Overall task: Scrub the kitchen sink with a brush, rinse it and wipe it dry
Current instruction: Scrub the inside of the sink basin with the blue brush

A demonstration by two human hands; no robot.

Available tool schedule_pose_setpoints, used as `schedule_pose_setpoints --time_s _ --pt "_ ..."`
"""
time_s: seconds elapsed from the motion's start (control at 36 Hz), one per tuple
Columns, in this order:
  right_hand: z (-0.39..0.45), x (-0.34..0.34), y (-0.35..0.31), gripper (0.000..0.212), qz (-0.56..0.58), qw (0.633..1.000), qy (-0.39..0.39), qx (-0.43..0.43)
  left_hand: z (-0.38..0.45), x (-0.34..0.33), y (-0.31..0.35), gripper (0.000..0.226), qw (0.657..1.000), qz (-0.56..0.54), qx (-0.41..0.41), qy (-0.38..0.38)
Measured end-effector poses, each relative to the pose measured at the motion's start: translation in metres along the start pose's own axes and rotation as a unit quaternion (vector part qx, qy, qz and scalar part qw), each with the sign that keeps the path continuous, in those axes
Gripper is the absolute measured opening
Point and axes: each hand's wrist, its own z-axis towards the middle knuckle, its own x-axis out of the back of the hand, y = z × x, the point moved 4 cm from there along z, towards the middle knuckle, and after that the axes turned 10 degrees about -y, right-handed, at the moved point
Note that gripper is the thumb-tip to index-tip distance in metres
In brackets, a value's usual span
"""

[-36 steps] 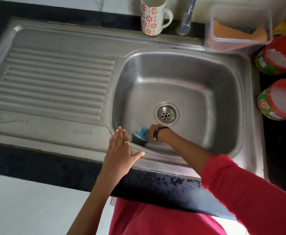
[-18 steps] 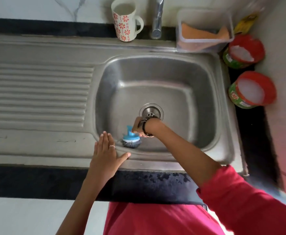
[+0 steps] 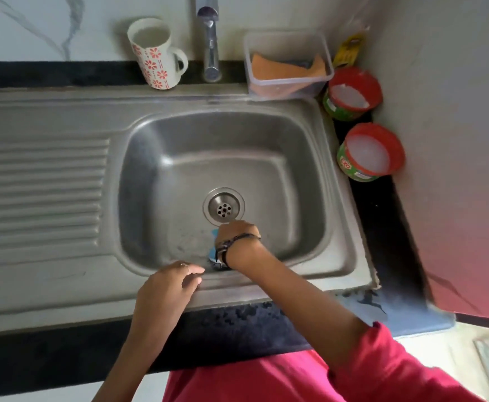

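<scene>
Scrubbing looks underway: right hand (image 3: 237,236) clamped on the brush (image 3: 214,253) at the sink's (image 3: 318,198) near wall, left hand (image 3: 167,288) loosely curled on the rim, empty; rinsing and drying remain.

Black stone counter (image 3: 382,227) meets pale marbled wall (image 3: 34,24) in soft light

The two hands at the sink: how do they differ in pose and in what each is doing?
The right hand reaches down into the basin, while the left hand rests on the sink's front rim. The right hand is closed on the blue brush, mostly hiding it; the left hand holds nothing, fingers loosely curled. The right wrist wears a dark band; the left hand wears a ring. Both arms are bare below red sleeves.
</scene>
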Motion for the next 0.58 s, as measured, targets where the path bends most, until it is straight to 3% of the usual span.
schedule_pose_setpoints --time_s 0.22,0.42,0.58 --pt "-0.018 -0.003 0.106 0.033 -0.017 0.988 0.014 -0.151 0.010 -0.010 0.016 0.020 0.999 0.013 -0.034 -0.031" --pt "-0.016 -0.008 0.074 0.032 0.023 0.997 0.016 -0.068 0.020 -0.014 0.030 0.018 0.995 0.038 -0.065 -0.061" --pt "-0.006 -0.010 0.108 0.037 0.068 0.993 -0.015 -0.094 0.033 -0.013 0.029 0.011 0.993 0.022 -0.072 -0.092"
